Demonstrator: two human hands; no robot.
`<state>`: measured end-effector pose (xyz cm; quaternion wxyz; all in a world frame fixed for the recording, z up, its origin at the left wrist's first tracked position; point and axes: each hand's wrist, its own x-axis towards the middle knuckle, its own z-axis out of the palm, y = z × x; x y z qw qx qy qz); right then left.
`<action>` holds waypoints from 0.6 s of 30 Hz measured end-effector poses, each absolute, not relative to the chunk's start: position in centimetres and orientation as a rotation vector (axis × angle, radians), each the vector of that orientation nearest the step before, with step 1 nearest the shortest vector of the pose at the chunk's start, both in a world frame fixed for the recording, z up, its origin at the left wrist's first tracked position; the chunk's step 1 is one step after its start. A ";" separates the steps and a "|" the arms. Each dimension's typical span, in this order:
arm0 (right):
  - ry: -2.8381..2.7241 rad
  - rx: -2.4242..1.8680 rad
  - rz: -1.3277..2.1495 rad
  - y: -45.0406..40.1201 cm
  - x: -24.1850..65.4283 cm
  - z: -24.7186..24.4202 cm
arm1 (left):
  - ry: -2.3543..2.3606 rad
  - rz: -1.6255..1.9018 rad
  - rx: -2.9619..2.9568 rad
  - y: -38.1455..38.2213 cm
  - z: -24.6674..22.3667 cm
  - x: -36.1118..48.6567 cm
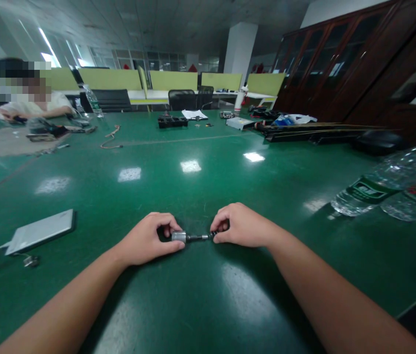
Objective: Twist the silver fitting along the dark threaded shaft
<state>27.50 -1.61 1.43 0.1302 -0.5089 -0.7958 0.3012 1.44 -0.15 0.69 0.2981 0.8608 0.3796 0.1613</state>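
Low over the green table (178, 191), a silver metal cylinder (179, 237) with a thin dark and silver shaft (197, 237) lies level between my hands. My left hand (152, 238) is closed round the cylinder, thumb below and fingers above. At the shaft's right end, my right hand (239, 226) pinches a small black ribbed piece (213, 235) between thumb and fingers. This piece is close to the shaft's tip; whether they touch cannot be made out.
A silver box (41, 231) with a cable lies left, a small metal part (31, 260) beside it. Water bottles (373, 189) stand right. Farther back are a black tray (173, 121), papers (194, 114), dark strips (303, 130) and a seated person (34, 105).
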 end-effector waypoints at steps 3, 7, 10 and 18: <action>-2.302 -1.440 0.926 -1.6 27.6 1.6 | 1.014 0.427 2.286 -0.2 1.0 1.7; -2.283 -1.426 0.931 -1.8 27.9 2.2 | 1.029 0.408 2.309 -0.4 1.8 2.2; -2.266 -1.418 0.939 -2.1 28.3 2.8 | 1.026 0.415 2.332 -0.6 2.5 2.5; -2.262 -1.406 0.885 -2.3 28.4 3.2 | 1.031 0.406 2.357 -0.8 3.1 2.9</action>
